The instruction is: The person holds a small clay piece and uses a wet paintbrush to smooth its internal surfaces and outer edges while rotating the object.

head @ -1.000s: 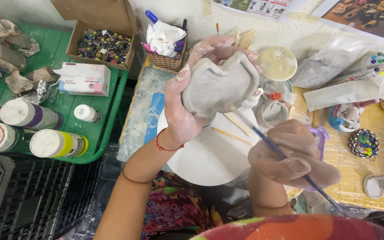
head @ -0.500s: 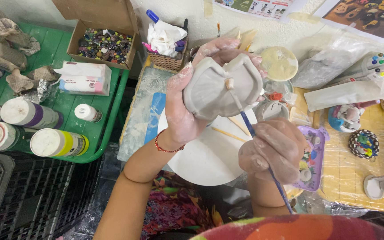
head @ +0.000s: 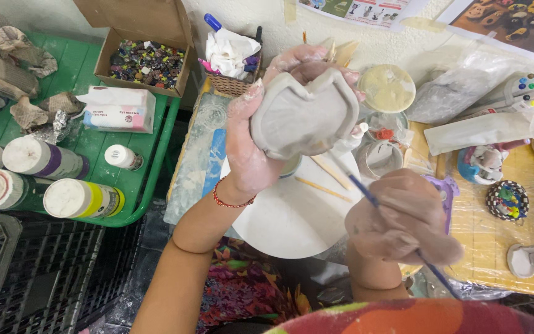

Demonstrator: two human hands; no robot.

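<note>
Since the earlier frame the right hand (head: 403, 216) has drawn back a little from the grey clay piece (head: 307, 114), so the tip of the thin blue-handled brush (head: 366, 192) now meets the piece's lower right edge. From the head view, the left hand (head: 251, 145) is clamped around the clay piece, holding it up above the round white board (head: 285, 216) on the bench (head: 483, 247); the right hand is closed tight on the brush. Open room is slim: the bare white board below the hands is the only free patch, with 2 wooden sticks (head: 329, 176) lying on it just under the clay. Behind the piece stand a wicker basket (head: 233, 83) stuffed with rags and a pale round lid (head: 387, 86), both near. To the right, a purple paint palette (head: 443, 192) sits just beside the right hand, and small painted figures (head: 507, 201) crowd the yellow surface. To the left, well apart, a green tray (head: 149, 185) carries paint bottles (head: 81, 199), a tissue pack (head: 118, 108) and a cardboard box (head: 146, 59) of beads.
</note>
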